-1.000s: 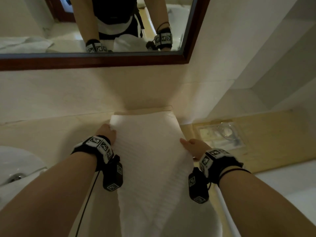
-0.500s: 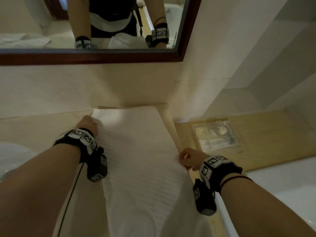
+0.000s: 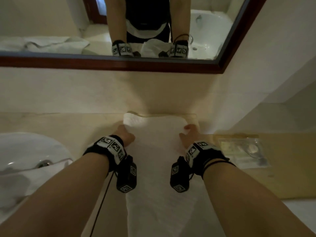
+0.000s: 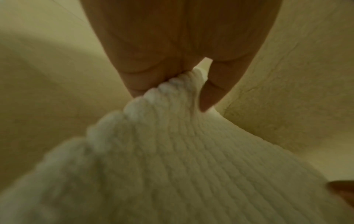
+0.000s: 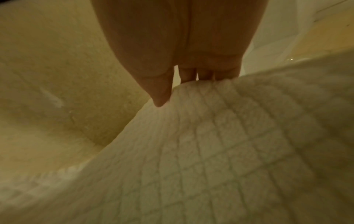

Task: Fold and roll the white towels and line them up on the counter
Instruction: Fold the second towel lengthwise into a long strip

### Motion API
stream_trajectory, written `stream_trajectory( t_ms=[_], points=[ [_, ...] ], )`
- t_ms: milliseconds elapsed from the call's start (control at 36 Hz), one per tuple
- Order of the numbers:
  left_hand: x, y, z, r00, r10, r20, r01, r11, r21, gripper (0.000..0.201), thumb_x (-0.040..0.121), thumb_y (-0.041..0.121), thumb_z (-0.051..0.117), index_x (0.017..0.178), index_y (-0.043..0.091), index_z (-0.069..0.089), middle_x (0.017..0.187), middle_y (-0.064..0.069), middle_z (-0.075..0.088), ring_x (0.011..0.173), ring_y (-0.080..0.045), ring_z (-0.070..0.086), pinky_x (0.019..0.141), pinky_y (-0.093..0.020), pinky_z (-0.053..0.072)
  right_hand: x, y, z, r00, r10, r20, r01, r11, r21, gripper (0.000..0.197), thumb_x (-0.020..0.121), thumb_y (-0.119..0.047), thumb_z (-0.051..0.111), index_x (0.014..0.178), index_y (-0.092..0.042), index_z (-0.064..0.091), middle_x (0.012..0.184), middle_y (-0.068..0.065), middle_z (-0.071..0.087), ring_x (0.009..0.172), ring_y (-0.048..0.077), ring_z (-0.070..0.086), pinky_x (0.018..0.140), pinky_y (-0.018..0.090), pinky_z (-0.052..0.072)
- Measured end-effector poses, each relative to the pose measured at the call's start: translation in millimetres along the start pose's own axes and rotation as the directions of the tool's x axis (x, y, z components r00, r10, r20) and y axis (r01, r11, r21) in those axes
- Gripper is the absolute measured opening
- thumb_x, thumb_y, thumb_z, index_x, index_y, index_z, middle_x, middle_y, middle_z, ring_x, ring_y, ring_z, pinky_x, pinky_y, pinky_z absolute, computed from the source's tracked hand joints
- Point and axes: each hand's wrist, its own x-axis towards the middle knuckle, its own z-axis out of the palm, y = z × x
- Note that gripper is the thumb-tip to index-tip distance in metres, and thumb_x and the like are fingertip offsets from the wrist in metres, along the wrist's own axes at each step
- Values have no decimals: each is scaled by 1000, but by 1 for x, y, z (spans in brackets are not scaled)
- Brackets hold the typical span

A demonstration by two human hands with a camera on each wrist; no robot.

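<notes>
A long white textured towel (image 3: 159,165) lies lengthwise on the beige counter (image 3: 71,127), its far end against the wall. My left hand (image 3: 125,134) pinches the towel's far left corner; in the left wrist view the towel (image 4: 172,151) rises bunched into the grip of the left hand (image 4: 191,78). My right hand (image 3: 188,134) grips the far right corner. In the right wrist view the thumb of the right hand (image 5: 172,84) lies on top of the towel's edge (image 5: 210,136) and the other fingers go under it. The near end of the towel hangs off the counter between my arms.
A white sink (image 3: 25,154) sits at the left with crumpled white cloth (image 3: 20,183) on its near rim. At the right a clear plastic packet (image 3: 244,153) lies on a wooden surface (image 3: 282,168). A dark-framed mirror (image 3: 119,64) hangs above on the wall.
My right hand has moved from the towel's right edge, mid-length, up to its far right corner. The left hand stays at the far left corner, which is now lifted and curled.
</notes>
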Motion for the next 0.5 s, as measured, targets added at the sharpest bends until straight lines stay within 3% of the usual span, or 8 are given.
stream_trajectory(
  t_ms=[56, 139, 194, 250, 333, 417, 500],
  points=[
    [-1, 0, -1, 1000, 22, -20, -21, 998, 54, 52, 92, 7, 52, 140, 1, 32, 139, -18, 43, 125, -33, 44, 96, -33, 39, 4, -3, 0, 998, 29, -58, -26, 999, 46, 44, 94, -20, 52, 133, -12, 33, 101, 8, 54, 89, 27, 53, 88, 36, 46],
    [2, -3, -6, 999, 45, -23, -42, 993, 112, 52, 92, 6, 49, 140, 3, 31, 138, -16, 43, 125, -31, 44, 96, -31, 38, 10, -1, -7, 1000, 15, 5, -15, 998, 56, 43, 89, -14, 59, 127, -12, 39, 124, 16, 54, 90, 26, 53, 77, 30, 45],
    [7, -4, -12, 998, 58, -18, -55, 990, 133, 49, 91, 6, 48, 138, 4, 34, 136, -16, 45, 123, -31, 46, 96, -32, 39, 14, -1, -11, 1000, -18, 24, 16, 996, 88, 31, 87, -12, 61, 111, -18, 44, 127, 15, 54, 88, 24, 54, 71, 28, 45],
    [12, 0, -20, 996, 84, -33, -78, 987, 141, 43, 91, 5, 47, 133, 2, 40, 133, -17, 48, 122, -32, 47, 97, -33, 39, 18, -6, -14, 997, -78, -9, 79, 991, 109, 25, 87, -12, 61, 101, -21, 43, 120, 12, 54, 85, 24, 54, 68, 28, 47],
    [19, 11, -29, 988, 121, -91, -110, 987, 116, 40, 94, 10, 44, 132, -1, 40, 133, -18, 48, 122, -33, 47, 98, -32, 37, 21, -18, -19, 986, -147, -73, 153, 984, 88, 19, 89, -12, 58, 97, -20, 43, 108, 6, 47, 83, 23, 50, 58, 24, 40],
    [26, 13, -28, 986, 113, -126, -110, 993, 35, 47, 95, 9, 45, 139, -1, 31, 138, -21, 43, 127, -34, 43, 100, -31, 35, 20, -15, -17, 988, -144, -63, 144, 990, 1, 21, 88, -7, 55, 104, -18, 49, 110, 5, 46, 95, 25, 51, 74, 27, 41],
    [28, 3, -25, 989, 16, -144, -13, 1000, 25, 46, 95, 15, 46, 138, 0, 36, 136, -23, 45, 124, -36, 45, 99, -35, 37, 7, 3, -8, 989, -109, 95, 132, 954, -270, 30, 95, -20, 46, 123, -21, 55, 132, 5, 43, 120, 27, 45, 98, 27, 38]
  ],
)
